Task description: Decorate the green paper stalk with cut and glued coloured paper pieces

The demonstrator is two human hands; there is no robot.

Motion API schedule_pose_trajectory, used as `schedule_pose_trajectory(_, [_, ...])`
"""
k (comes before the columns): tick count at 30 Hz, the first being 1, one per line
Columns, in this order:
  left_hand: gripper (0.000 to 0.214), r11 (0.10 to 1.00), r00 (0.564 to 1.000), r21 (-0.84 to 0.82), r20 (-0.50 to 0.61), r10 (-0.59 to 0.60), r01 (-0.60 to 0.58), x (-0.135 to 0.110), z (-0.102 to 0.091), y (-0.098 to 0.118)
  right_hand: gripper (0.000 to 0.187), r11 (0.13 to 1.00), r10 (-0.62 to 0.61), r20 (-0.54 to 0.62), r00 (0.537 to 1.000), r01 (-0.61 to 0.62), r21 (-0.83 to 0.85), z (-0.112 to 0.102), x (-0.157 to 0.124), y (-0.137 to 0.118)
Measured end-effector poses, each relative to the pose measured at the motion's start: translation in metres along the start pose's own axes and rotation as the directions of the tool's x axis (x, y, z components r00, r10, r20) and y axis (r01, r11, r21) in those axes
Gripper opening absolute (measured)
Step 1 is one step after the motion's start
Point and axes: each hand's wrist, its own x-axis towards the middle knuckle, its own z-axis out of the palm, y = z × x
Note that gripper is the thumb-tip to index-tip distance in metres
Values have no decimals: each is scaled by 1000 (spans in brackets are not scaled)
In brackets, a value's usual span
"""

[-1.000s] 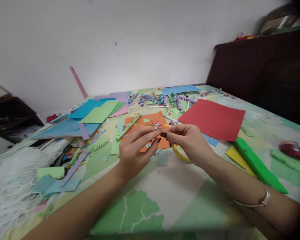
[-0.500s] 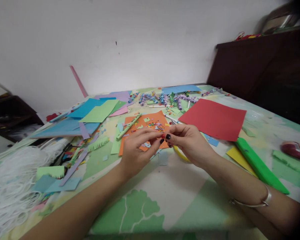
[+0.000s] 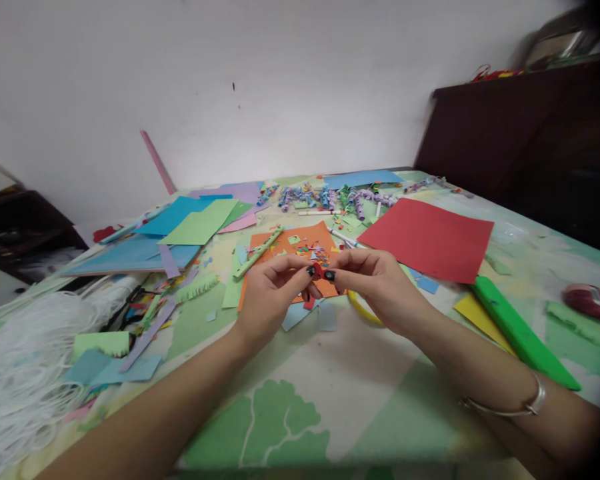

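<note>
Between my two hands a small piece of red paper (image 3: pixel 318 272) is pinched, held above the orange sheet (image 3: pixel 325 235). My left hand (image 3: pixel 273 293) grips its left side with thumb and fingers. On its right side the thumb and fingers of my right hand (image 3: pixel 375 283) press together. Many tiny paper scraps (image 3: pixel 315 252) lie on the orange sheet just beyond my fingers. A yellow ring (image 3: pixel 363 310) is partly hidden under my right hand. Blue paper pieces (image 3: pixel 327 316) lie on the table below my hands.
At right lie a red sheet (image 3: pixel 430 239), a green box-like case (image 3: pixel 520 330) and a dark red mouse-shaped object (image 3: pixel 593 299). White cord (image 3: pixel 25 373) is heaped at left. Blue and green sheets (image 3: pixel 200 223) stand behind it. Curled paper pieces (image 3: pixel 325 197) line the back.
My left fingers have curled in and shifted slightly left, and more of the red paper now shows between my thumbs. My right hand has barely moved.
</note>
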Motion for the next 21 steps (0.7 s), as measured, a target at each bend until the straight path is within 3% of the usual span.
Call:
schedule_pose_trajectory(8, [7, 999, 998, 17, -37, -48, 49, -1, -1, -1, 11, 998, -3, -13, 1000, 2, -63, 2, 2, -1])
schedule_pose_trajectory(11, [6, 992, 993, 129, -117, 0, 15, 6, -7, 0, 16, 996, -11, -17, 1000, 10, -83, 2, 3, -1])
schedule_pose_trajectory(13, [7, 955, 978, 295, -189, 86, -28, 16, -19, 0, 19, 996, -13, -15, 1000, 12, -88, 1, 4, -1])
schedule_pose_trajectory(15, [7, 831, 942, 551, -234, 242, -77, 29, -39, 2, 20, 996, -8, -20, 1000, 6, -94, 0, 5, 1])
schedule_pose_trajectory(17, [14, 611, 914, 791, -229, 334, -25, 41, -63, 4, 20, 996, 2, -45, 999, -6, -94, -1, 6, 2])
schedule_pose_trajectory(19, [25, 393, 934, 907, -262, 243, 152, 51, -84, 6, 21, 996, 8, -75, 997, -14, -87, -1, 7, 4])
schedule_pose_trajectory(21, [32, 236, 949, 924, -314, 14, 302, 56, -98, 7, 21, 996, 11, -92, 996, -19, -82, -2, 7, 6])
